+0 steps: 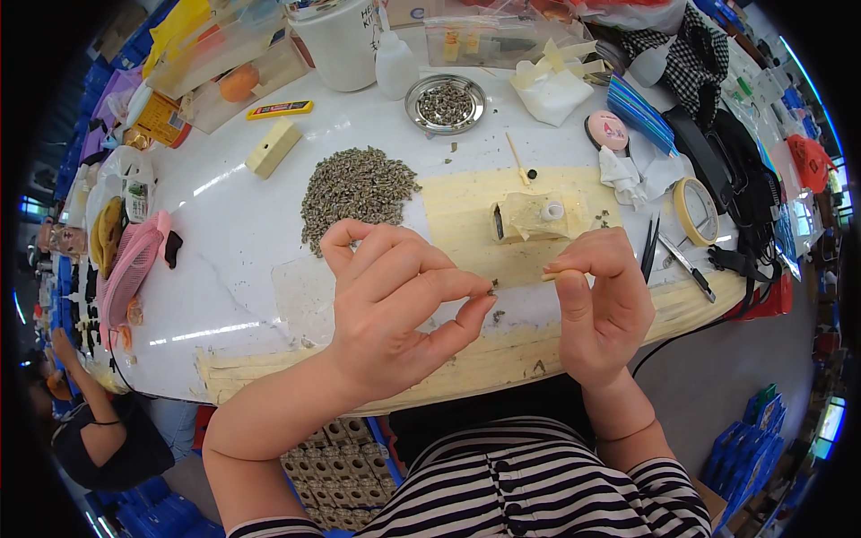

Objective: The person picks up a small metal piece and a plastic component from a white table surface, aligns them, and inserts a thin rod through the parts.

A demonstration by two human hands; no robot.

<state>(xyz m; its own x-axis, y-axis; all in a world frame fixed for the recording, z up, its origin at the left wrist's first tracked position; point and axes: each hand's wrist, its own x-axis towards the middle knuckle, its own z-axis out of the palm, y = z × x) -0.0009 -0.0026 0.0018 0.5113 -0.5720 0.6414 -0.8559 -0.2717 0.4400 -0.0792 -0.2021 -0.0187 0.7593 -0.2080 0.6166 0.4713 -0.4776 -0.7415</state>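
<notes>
My left hand [395, 300] is closed in a pinch, with a tiny grey metal part [493, 284] between thumb and forefinger. To its right, my right hand [603, 300] pinches a thin pale stick [549, 276], of which only a short end shows. Both hands hover over the yellowish taped strip of the table, fingertips apart. Just beyond them stands a tape-wrapped block [525, 220] with a white round piece [552, 212] on top. Farther left lies a heap of small grey metal parts [354, 193]; more of them fill a round steel dish [446, 100].
A thin stick [514, 152] and a small black piece [532, 174] lie beyond the block. Tweezers [650, 249], a knife-like tool [687, 267] and a tape roll [695, 212] are at right. A yellow cutter [280, 109] and pale block [273, 148] are far left.
</notes>
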